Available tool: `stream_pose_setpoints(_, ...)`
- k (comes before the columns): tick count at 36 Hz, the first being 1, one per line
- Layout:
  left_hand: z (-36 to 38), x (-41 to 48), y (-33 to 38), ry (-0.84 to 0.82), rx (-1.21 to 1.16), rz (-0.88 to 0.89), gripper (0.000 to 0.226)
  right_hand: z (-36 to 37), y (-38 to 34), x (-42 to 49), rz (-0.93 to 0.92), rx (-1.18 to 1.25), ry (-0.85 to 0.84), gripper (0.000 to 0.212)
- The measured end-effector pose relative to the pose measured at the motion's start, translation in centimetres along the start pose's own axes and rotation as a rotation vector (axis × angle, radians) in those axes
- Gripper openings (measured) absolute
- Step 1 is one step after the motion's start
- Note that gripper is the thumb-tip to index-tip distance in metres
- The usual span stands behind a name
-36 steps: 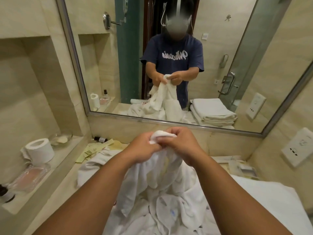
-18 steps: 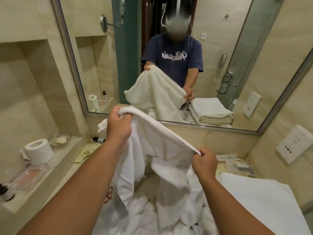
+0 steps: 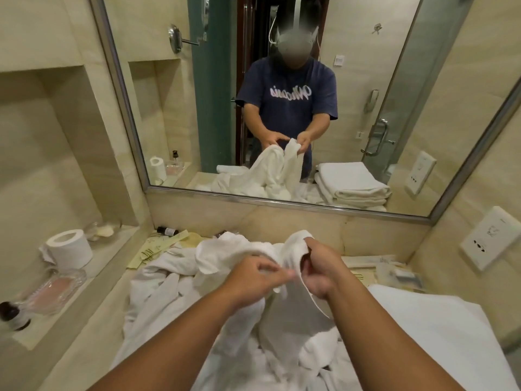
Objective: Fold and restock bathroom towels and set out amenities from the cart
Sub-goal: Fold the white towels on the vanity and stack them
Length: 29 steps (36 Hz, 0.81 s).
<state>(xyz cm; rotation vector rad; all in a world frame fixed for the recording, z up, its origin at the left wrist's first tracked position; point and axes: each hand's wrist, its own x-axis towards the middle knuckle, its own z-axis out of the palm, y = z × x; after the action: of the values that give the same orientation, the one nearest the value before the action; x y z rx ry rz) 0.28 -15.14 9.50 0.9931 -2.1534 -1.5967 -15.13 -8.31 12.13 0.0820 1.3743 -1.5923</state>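
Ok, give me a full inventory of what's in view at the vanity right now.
held towel: 1, white, raised over the counter in both hands
loose towels: heap, count unclear, white, counter centre
folded towels: stack, white, counter right
toilet roll: 1, white, left ledge
glass tray: 1, clear pinkish, ledge, nearer than the roll
small bottles: 2, dark, ledge's near end and counter back
amenity packets: several, pale yellow, counter back
wall socket: 1, white, right wall
mirror: 1, steel-framed, above the counter
hands: 2, bare; left hand and right hand both grip the held towel
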Motion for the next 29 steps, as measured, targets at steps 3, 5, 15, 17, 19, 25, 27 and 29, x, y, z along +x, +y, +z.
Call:
stream_pose_setpoints(3, 0.8, -0.2, 0.6, 0.02, 0.011, 0.003, 0.05, 0.9, 0.2, 0.0, -0.005, -0.007, -0.031, 0.036)
stream_pose_setpoints(5, 0.7, -0.2, 0.9, 0.055, -0.025, -0.031, 0.037, 0.9, 0.2, -0.2, 0.019, 0.019, -0.098, 0.035)
stream_pose_setpoints(15, -1.3, 0.4, 0.9, 0.319, -0.424, -0.264, 0.017, -0.2, 2.9, -2.6, -0.336, -0.518, -0.28, 0.054)
stream_pose_setpoints(17, -1.8, 0.5, 1.5, 0.337, -0.583, -0.291, 0.021, -0.6, 4.2, -3.3, -0.481, -0.809, -0.321, 0.095)
stream_pose_setpoints(19, -2.3, 0.9, 1.7, 0.348, -0.717, -0.307, 0.022, -0.8, 5.9, -3.8, -0.591, -1.083, -0.389, 0.127)
stream_pose_setpoints(25, -2.9, 1.8, 2.0, 0.367, -0.939, -0.373, 0.013, -1.1, 10.0, -3.0, -0.774, -1.234, -0.358, 0.126)
stream_pose_setpoints(27, -3.2, 1.9, 1.9, 0.37, -0.972, -0.354, 0.017, -1.2, 10.1, -2.7, -0.851, -1.065, -0.273, 0.077)
stream_pose_setpoints(29, -3.5, 2.1, 1.7, 0.355, -1.005, -0.325, 0.024, -1.3, 9.7, -2.8, -0.85, -0.914, -0.219, 0.035)
